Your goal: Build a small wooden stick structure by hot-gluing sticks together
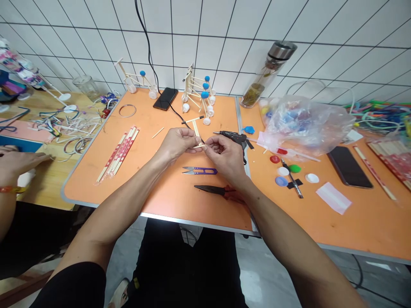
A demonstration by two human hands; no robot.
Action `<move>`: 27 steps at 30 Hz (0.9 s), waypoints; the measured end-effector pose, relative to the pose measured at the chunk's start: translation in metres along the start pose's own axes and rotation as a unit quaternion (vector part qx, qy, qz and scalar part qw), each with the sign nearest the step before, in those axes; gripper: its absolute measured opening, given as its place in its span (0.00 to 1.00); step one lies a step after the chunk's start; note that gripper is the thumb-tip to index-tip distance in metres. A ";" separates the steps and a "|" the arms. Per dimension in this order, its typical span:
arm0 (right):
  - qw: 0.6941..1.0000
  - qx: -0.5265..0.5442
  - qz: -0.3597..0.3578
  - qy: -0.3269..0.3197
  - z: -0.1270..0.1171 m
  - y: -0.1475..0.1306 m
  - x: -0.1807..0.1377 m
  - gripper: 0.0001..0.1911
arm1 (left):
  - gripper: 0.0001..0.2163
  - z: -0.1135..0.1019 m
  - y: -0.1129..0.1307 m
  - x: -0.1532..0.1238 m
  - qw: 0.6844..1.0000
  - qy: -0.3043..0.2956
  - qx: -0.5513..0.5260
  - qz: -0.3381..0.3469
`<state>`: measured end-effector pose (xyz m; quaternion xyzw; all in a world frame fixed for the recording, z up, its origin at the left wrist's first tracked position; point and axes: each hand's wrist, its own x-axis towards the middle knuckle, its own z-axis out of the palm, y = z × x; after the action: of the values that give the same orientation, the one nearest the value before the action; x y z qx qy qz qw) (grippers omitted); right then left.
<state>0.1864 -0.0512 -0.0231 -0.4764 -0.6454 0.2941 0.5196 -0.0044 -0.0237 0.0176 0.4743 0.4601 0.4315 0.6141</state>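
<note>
Over the middle of the orange table, my left hand [180, 143] is closed on a small frame of wooden sticks [196, 127], with a crossbar with dark ends at its top. My right hand [225, 153] pinches a short thin stick [201, 146] against the frame's lower end. Behind my right hand lies a black glue gun [233, 137], partly hidden. Purple thread snips [199, 170] lie just below my hands. Closer to me are black-jawed pliers [213, 189], their handles partly covered by my right forearm.
Stick models with blue caps [204, 87] stand by the wall beside a phone [165, 99]. Wrapped chopsticks [118, 154] lie at left. At right are a plastic bag [308, 122], a glass bottle [266, 77], bottle caps and another phone [349, 167]. Another person's hand [19, 162] rests at far left.
</note>
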 end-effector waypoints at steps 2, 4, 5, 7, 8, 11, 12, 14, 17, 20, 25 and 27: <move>1.000 0.001 0.001 0.000 0.000 0.000 0.000 0.04 | 0.19 0.000 -0.001 0.000 1.000 0.000 -0.002 0.000; 1.000 0.003 0.001 -0.001 0.000 -0.001 0.000 0.04 | 0.20 0.000 -0.002 0.001 1.000 -0.002 -0.005 -0.001; 1.000 0.006 0.000 -0.001 0.000 -0.001 0.000 0.04 | 0.20 0.000 -0.002 0.001 1.000 -0.003 -0.007 0.000; 1.000 0.009 0.000 -0.002 -0.001 -0.001 0.001 0.04 | 0.20 -0.001 -0.002 0.002 1.000 -0.006 -0.010 0.001; 1.000 0.010 0.001 -0.003 -0.001 -0.001 0.001 0.04 | 0.19 -0.001 -0.003 0.002 1.000 -0.006 -0.011 0.002; 1.000 0.005 0.007 -0.004 -0.001 -0.001 0.001 0.04 | 0.19 0.000 -0.002 0.002 1.000 -0.005 -0.014 0.001; 1.000 0.003 0.008 -0.005 -0.001 -0.001 0.001 0.04 | 0.19 0.001 -0.001 0.002 1.000 -0.003 -0.014 0.000; 1.000 0.001 0.008 -0.005 -0.001 -0.001 0.001 0.04 | 0.19 0.001 0.000 0.002 1.000 -0.001 -0.010 -0.004; 1.000 0.001 0.009 -0.005 0.000 0.000 0.000 0.05 | 0.19 0.002 0.002 0.001 1.000 -0.001 -0.005 -0.010; 1.000 0.003 0.014 -0.009 0.000 0.000 0.001 0.06 | 0.19 0.002 0.003 0.000 1.000 -0.007 -0.002 -0.010; 1.000 0.004 0.011 -0.003 0.000 -0.001 0.000 0.05 | 0.20 0.000 0.000 0.001 1.000 -0.009 -0.007 0.006; 1.000 0.006 0.005 -0.001 0.000 -0.002 0.000 0.05 | 0.20 0.000 -0.001 0.002 1.000 -0.011 -0.007 0.009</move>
<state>0.1862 -0.0516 -0.0215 -0.4762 -0.6421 0.3004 0.5203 -0.0039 -0.0224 0.0164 0.4785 0.4464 0.4351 0.6184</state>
